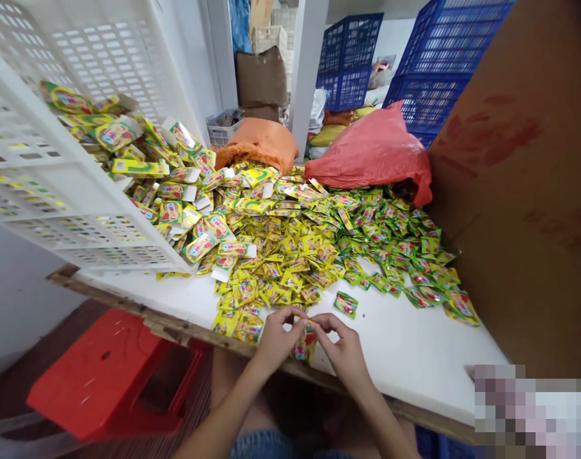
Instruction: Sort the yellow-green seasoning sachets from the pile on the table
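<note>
At the front edge of the white tabletop [400, 344], my left hand [279, 336] and my right hand [342, 347] meet fingertip to fingertip. Both are closed in a pinch on the upper edge of a small printed packet [303, 347], which shows red, green and yellow below the fingers; its exact kind is partly hidden. A single green packet [346, 305] lies just beyond my right hand. Yellow packets [275, 268] are heaped in front of my left hand. Green packets [390, 236] spread to the right, and small printed boxes [199, 245] are piled at the left.
A tilted white crate [99, 236] spills boxes from the left. Orange [266, 137] and red sacks [371, 146] lie behind the heaps. A tall cardboard sheet [520, 191] bounds the right. Below left stands a red stool [99, 370]. Blue crates [438, 44] are stacked behind.
</note>
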Available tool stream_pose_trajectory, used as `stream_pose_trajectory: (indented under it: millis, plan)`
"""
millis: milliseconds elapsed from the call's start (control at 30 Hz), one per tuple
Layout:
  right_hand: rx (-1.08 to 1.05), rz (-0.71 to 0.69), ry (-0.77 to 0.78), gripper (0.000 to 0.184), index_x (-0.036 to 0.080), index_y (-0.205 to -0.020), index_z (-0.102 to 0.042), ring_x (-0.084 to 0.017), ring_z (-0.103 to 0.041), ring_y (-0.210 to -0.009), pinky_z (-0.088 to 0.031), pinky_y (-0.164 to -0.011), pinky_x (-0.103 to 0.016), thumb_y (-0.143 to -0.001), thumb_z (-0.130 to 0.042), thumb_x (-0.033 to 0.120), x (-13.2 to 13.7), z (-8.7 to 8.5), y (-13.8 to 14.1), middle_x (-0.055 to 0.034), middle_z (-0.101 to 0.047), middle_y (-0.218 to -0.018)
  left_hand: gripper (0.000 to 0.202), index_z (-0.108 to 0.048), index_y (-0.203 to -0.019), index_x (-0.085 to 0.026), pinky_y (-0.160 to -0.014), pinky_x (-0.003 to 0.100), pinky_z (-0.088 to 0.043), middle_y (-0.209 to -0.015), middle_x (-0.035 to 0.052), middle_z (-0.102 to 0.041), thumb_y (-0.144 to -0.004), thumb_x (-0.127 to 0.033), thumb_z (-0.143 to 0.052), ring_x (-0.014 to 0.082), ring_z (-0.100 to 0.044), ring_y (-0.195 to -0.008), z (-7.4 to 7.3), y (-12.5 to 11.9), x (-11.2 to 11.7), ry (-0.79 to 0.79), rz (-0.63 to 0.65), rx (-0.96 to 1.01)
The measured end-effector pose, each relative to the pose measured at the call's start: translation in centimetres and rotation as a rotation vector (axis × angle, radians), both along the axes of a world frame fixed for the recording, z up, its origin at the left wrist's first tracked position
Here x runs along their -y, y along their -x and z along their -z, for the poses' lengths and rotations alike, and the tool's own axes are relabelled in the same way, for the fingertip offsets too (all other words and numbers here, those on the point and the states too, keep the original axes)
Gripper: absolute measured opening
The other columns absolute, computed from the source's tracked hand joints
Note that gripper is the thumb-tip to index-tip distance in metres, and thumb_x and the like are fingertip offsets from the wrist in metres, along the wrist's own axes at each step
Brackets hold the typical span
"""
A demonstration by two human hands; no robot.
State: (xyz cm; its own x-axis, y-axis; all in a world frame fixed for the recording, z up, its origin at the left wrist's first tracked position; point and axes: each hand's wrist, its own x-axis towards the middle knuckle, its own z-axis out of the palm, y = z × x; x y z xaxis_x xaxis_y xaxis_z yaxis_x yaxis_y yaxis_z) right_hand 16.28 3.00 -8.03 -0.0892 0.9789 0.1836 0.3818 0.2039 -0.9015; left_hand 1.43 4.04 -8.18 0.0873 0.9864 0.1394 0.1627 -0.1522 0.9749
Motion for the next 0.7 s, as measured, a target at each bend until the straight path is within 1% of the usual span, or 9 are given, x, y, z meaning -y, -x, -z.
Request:
stream_pose_trajectory:
  millis: [167,300,367,433,533,600,633,700]
  plan:
    - [-0.016,0.009,-0.002,0.022,0.018,-0.078,-0.06,-0.017,-0.057,-0.067,-0.046,-0.064,-0.028,-0.082,-0.051,0.037,-0.3,-0.4,0.1,-0.0035,-0.064,-0.071,0.013,-0.065,-0.08,-0.016,-0.066,0.023,-0.042,-0.075,0.0029,-0.065,-0.075,-0.023,-0.055,0.0145,-0.056,-0.068,0.1,-0.2,-0.4,0.033,-0.001,0.037]
    - [-0.036,0.017,-0.005,0.022,0.018,-0.079,-0.059,-0.017,-0.058,-0.068,-0.046,-0.064,-0.028,-0.082,-0.051,0.037,-0.3,-0.2,0.1,-0.0035,-0.064,-0.072,0.016,-0.067,-0.082,-0.017,-0.065,0.024,-0.043,-0.076,0.0032,-0.066,-0.076,-0.027,-0.056,0.0149,-0.056,-0.068,0.5,-0.2,-0.3,0.042,-0.014,0.048]
    - [-0.05,0.026,-0.023,0.022,0.018,-0.079,-0.06,-0.018,-0.059,-0.072,-0.046,-0.067,-0.028,-0.083,-0.05,0.037,-0.1,0.3,0.0,-0.0039,-0.064,-0.075,0.018,-0.068,-0.084,-0.017,-0.069,0.026,-0.045,-0.079,0.004,-0.067,-0.076,-0.03,-0.056,0.0167,-0.059,-0.073,0.7,0.0,-0.2,0.057,-0.015,0.069]
    - [-0.065,0.02,-0.051,0.022,0.018,-0.081,-0.061,-0.019,-0.059,-0.081,-0.046,-0.073,-0.03,-0.083,-0.049,0.036,0.2,1.0,0.1,-0.0051,-0.065,-0.082,0.019,-0.069,-0.084,-0.018,-0.076,0.028,-0.045,-0.082,0.0049,-0.069,-0.076,-0.031,-0.058,0.0188,-0.061,-0.079,0.9,0.5,0.0,0.069,0.006,0.086]
    - [-0.076,-0.005,-0.055,0.019,0.019,-0.086,-0.061,-0.02,-0.058,-0.087,-0.045,-0.079,-0.033,-0.082,-0.051,0.035,0.6,2.1,0.8,-0.0062,-0.064,-0.089,0.02,-0.07,-0.086,-0.019,-0.08,0.031,-0.045,-0.089,0.006,-0.07,-0.076,-0.031,-0.059,0.0205,-0.061,-0.085,1.0,1.0,0.3,0.098,0.097,0.101]
    - [-0.081,-0.016,-0.037,0.021,0.018,-0.092,-0.06,-0.02,-0.059,-0.085,-0.047,-0.077,-0.033,-0.082,-0.052,0.035,0.7,2.2,1.1,-0.0066,-0.065,-0.09,0.022,-0.069,-0.091,-0.019,-0.081,0.031,-0.046,-0.093,0.0062,-0.07,-0.077,-0.03,-0.057,0.0206,-0.062,-0.087,0.9,1.0,0.7,0.116,0.142,0.087]
    - [-0.08,-0.012,-0.037,0.022,0.018,-0.093,-0.06,-0.02,-0.059,-0.083,-0.048,-0.076,-0.033,-0.082,-0.051,0.035,0.8,2.0,0.9,-0.0066,-0.065,-0.089,0.024,-0.068,-0.096,-0.02,-0.081,0.031,-0.046,-0.096,0.0061,-0.069,-0.078,-0.03,-0.056,0.0204,-0.061,-0.088,0.9,1.0,0.9,0.118,0.146,0.079]
    - [-0.039,0.014,-0.067,0.024,0.019,-0.092,-0.062,-0.022,-0.06,-0.083,-0.049,-0.075,-0.035,-0.083,-0.048,0.036,1.3,0.8,-0.5,-0.007,-0.065,-0.088,0.035,-0.059,-0.112,-0.022,-0.083,0.032,-0.045,-0.103,0.0057,-0.066,-0.077,-0.028,-0.057,0.0196,-0.06,-0.091,0.7,1.0,1.4,0.099,0.145,0.072]
